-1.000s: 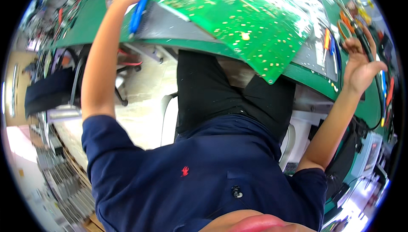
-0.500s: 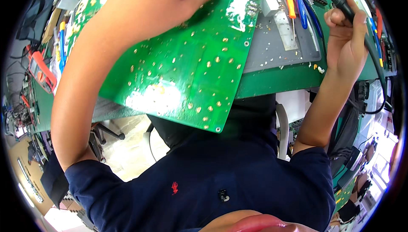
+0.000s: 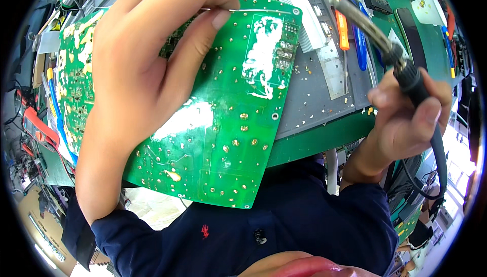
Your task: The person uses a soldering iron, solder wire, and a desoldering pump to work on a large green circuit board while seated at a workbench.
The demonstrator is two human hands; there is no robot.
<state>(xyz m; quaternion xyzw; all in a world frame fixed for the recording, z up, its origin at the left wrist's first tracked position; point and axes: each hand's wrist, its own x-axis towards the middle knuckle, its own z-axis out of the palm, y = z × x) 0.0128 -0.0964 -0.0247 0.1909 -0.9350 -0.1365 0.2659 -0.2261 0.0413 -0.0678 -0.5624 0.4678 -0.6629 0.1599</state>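
A large green circuit board (image 3: 218, 168) lies solder side up, tilted over the bench's near edge, with a white-smeared patch at its upper right. My left hand (image 3: 132, 69) is over the board, thumb and finger pinched on a thin silvery solder wire (image 3: 264, 11) that runs right toward the board's far corner. My right hand (image 3: 411, 119) grips a soldering iron (image 3: 368, 25) by its black handle. Its metal shaft points up and left, apart from the board, and the tip is blurred.
A grey mat (image 3: 304, 109) with crumbs lies right of the board. On it are a white ribbed strip (image 3: 299, 10), an orange-handled screwdriver (image 3: 341, 30) and a blue-handled tool (image 3: 359, 48). A dark phone-like slab (image 3: 410, 38) and white container (image 3: 427, 10) sit farther right. A red-edged meter (image 3: 40, 129) is left.
The board has shifted nearer and slightly left. My left hand has drawn back, now pinching the wire in plain view. The iron has come lower and nearer, its shaft now fully in view.
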